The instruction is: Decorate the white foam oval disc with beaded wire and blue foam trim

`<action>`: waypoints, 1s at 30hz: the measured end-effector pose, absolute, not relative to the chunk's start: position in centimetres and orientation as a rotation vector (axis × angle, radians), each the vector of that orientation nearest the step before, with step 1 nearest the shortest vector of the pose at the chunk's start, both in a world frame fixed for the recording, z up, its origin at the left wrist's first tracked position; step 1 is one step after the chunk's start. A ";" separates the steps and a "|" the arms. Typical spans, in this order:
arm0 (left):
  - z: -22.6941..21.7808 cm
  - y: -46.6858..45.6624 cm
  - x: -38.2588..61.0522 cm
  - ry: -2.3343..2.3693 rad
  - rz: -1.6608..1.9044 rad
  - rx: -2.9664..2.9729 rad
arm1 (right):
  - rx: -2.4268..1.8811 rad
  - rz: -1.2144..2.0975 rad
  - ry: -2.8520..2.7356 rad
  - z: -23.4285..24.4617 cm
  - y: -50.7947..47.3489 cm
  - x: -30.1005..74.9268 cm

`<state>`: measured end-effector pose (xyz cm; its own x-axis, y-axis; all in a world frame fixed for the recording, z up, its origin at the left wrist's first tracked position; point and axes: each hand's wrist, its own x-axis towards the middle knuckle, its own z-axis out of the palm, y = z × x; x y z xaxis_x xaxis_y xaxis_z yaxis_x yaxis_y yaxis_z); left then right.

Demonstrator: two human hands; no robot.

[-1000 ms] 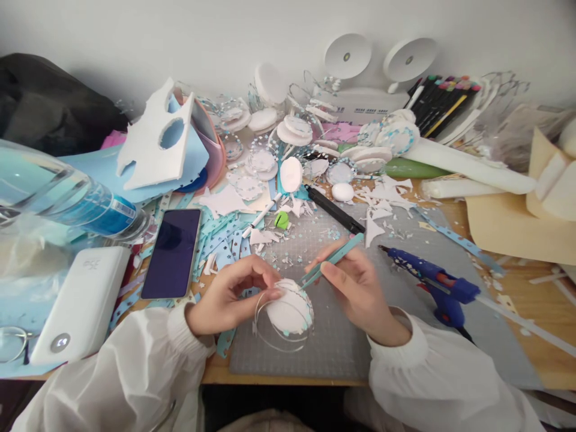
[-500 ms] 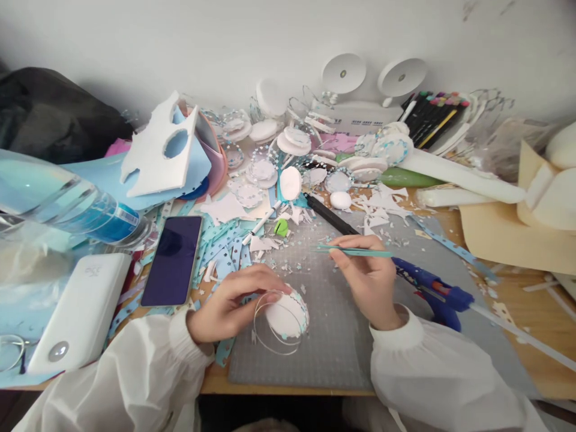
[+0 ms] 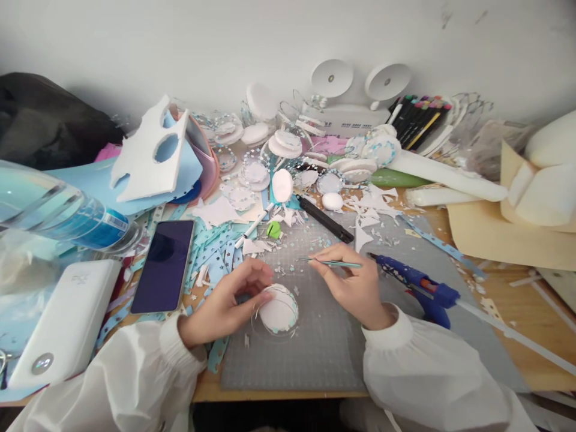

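My left hand (image 3: 236,297) is closed on the edge of a white foam disc (image 3: 278,313), thumb on top. Thin wire loops surround the disc, and tiny pale-blue stars sit along its rim. In my right hand (image 3: 353,291), a pair of slim teal tweezers (image 3: 342,264) is pinched between thumb and fingers, tips pointing left over the grey cutting mat (image 3: 324,354). Whether the tips hold anything is too small to tell. Small stars and white scraps lie scattered on the mat near the tips.
A blue glue gun (image 3: 418,282) lies right of my right hand, beyond it a black utility knife (image 3: 326,219). To the left are a phone (image 3: 162,267), a white power bank (image 3: 67,324) and a water bottle (image 3: 67,207). Several decorated foam discs (image 3: 254,174) crowd the back.
My right hand has lowered the tweezers towards the mat and turned slightly. The foam disc in my left hand has tilted, showing a rounder face. The whole view has shifted a little.
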<state>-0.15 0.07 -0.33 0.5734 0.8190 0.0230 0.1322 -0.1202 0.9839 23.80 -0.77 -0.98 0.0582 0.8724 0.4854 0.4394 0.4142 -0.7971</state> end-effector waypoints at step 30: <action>0.0 0.5 -0.6 0.899 1.009 1.983 | -1.310 0.401 -1.576 -2.6 0.5 23.3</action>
<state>-0.62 0.49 -0.02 0.4490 0.8221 0.3501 0.2538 -0.4929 0.8322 23.27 0.51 -2.60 0.0934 0.8745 0.4759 0.5405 0.3569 -0.7619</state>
